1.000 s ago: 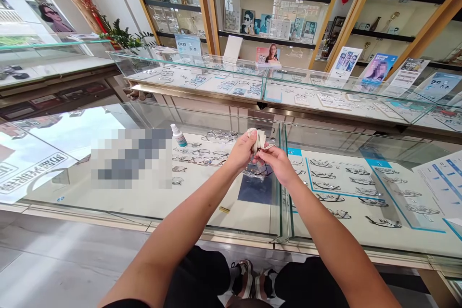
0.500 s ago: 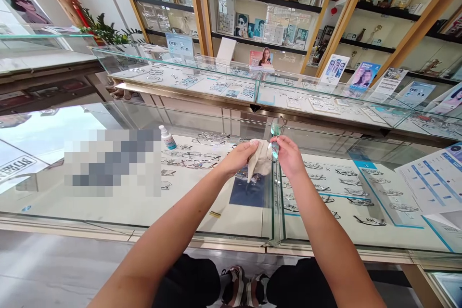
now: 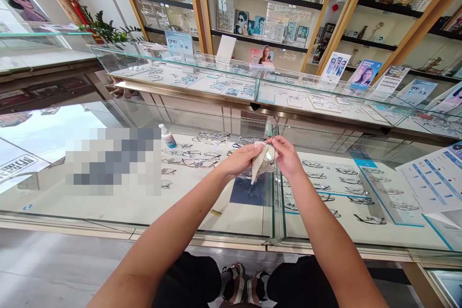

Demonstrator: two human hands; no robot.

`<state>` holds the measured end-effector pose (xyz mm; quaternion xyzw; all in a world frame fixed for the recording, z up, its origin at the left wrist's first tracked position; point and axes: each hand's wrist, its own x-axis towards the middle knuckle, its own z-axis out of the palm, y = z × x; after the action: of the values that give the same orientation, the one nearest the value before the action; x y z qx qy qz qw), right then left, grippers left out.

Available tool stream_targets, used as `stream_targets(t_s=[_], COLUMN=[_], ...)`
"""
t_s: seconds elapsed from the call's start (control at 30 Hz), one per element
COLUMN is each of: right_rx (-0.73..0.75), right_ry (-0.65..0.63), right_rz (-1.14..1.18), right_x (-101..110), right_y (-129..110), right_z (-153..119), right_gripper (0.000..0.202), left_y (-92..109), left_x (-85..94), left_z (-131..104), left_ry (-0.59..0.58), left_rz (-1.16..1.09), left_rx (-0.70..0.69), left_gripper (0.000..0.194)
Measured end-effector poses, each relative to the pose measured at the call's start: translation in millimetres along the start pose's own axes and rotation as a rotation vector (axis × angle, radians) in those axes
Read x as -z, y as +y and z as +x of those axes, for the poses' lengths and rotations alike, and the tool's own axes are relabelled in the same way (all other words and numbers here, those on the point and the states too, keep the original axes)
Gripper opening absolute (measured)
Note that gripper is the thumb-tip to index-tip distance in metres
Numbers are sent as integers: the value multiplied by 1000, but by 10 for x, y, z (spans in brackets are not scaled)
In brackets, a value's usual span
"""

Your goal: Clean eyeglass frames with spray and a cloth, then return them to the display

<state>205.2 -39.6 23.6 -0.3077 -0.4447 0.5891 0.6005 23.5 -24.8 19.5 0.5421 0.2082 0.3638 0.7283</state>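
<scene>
My left hand is closed on a beige cleaning cloth, which hangs down in a fold above the glass counter. Pinched in my right hand is a pair of eyeglasses, tilted so one lens sits above the other. The lower lens lies against the cloth, and the upper lens shows a greenish reflection. Both hands are close together over the seam between two display cases. Part of the frame is hidden behind my right fingers.
A white and blue spray bottle stands on the counter left of my hands. Rows of eyeglasses lie under the glass, near a dark blue sheet. A printed stand rises at the right. Another display case runs behind.
The eyeglasses have moved slightly left and their lower lens has come against the cloth. My right hand has shifted a little left towards my left hand.
</scene>
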Motion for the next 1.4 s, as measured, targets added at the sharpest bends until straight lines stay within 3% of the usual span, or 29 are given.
stream_targets(t_s=[0.4,0.8,1.13,1.4], right_rx=[-6,7,-22,43], right_ry=[-31,-35,13,11], right_rz=[-60,-98,-14,-41], right_x=[3,-51,-78,-139], right_y=[127,62,-4,83], right_z=[10,-35,-44,-54], right_gripper=[30,30,32,31], left_y=[-66,-56,-6,-90], left_x=[-63,-57,-112,-248], left_z=[17,-10,-50,-16], left_ry=[88,108,6,200], left_rz=[77,1,62,80], left_rx=[-10,36,-30,-85], left_gripper=[61,53,52,58])
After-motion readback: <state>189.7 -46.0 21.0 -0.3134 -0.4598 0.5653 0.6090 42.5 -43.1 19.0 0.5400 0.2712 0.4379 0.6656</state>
